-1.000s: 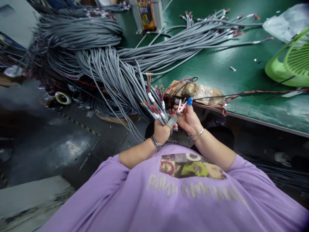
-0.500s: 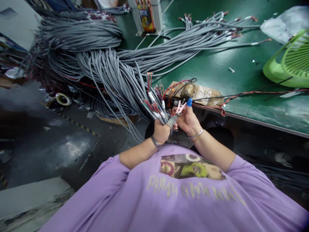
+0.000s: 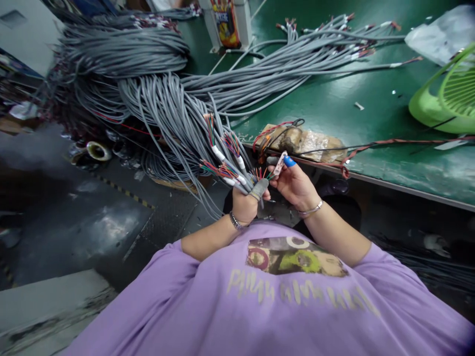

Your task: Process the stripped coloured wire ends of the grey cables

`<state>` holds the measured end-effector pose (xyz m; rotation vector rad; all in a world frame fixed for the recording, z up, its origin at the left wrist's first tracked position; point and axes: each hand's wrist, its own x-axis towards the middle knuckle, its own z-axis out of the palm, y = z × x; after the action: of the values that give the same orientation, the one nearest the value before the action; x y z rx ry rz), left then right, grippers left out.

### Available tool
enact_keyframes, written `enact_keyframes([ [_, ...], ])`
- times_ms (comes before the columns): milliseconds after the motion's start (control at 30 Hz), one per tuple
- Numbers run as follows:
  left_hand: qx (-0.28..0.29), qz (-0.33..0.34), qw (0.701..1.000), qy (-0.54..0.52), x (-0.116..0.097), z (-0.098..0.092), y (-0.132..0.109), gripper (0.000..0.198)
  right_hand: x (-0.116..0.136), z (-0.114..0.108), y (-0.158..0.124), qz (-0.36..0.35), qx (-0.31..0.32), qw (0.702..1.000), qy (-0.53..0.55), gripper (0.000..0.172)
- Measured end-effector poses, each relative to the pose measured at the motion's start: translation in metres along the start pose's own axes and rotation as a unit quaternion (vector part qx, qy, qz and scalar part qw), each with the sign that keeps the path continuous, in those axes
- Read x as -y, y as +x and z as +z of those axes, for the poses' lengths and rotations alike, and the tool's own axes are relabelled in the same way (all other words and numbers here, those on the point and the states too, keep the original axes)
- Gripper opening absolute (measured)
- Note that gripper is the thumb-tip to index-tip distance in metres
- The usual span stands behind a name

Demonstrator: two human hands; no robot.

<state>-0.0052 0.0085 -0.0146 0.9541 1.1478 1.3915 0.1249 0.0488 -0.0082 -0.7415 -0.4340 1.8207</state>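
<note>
My left hand (image 3: 244, 206), a grey cover on its thumb, is closed round several grey cables (image 3: 241, 183). Their ends fan out above the fist in thin coloured wires (image 3: 230, 144), with white sleeves below the wires. One set of short coloured wires (image 3: 261, 174) sticks up by the left thumb, towards the other hand. My right hand (image 3: 298, 189) wears a blue cover on its thumb and pinches a small pale pink, peg-like clip (image 3: 279, 165). The clip is close to those wire tips; whether it touches them I cannot tell.
A big heap of grey cables (image 3: 159, 94) hangs over the left table edge. More cables lie across the green table (image 3: 326, 106). Close ahead is a taped cardboard piece (image 3: 315, 143) with red and black leads. A green fan (image 3: 441, 96) stands right.
The clip's two legs were spread and are now together. My right hand has moved slightly right. My left hand and its cable ends have tilted to the left.
</note>
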Motion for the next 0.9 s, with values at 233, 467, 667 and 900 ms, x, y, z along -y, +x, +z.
enact_keyframes([
  [233,-0.005,0.010,1.000,0.007,-0.001,0.009,0.006,0.041,0.001,-0.003,0.002,-0.018,-0.027,0.999,-0.031,0.053],
  [467,0.027,0.018,0.999,0.024,0.002,0.000,0.002,0.041,0.012,-0.014,-0.005,0.094,0.107,0.982,-0.127,0.061],
  [667,0.075,0.024,0.993,0.088,0.002,-0.009,-0.001,0.040,0.023,-0.020,-0.007,0.089,0.072,0.972,-0.206,0.040],
  [900,0.195,-0.063,0.969,0.142,-0.007,-0.011,0.007,0.033,0.020,-0.013,-0.014,-0.017,0.088,0.941,-0.328,0.033],
])
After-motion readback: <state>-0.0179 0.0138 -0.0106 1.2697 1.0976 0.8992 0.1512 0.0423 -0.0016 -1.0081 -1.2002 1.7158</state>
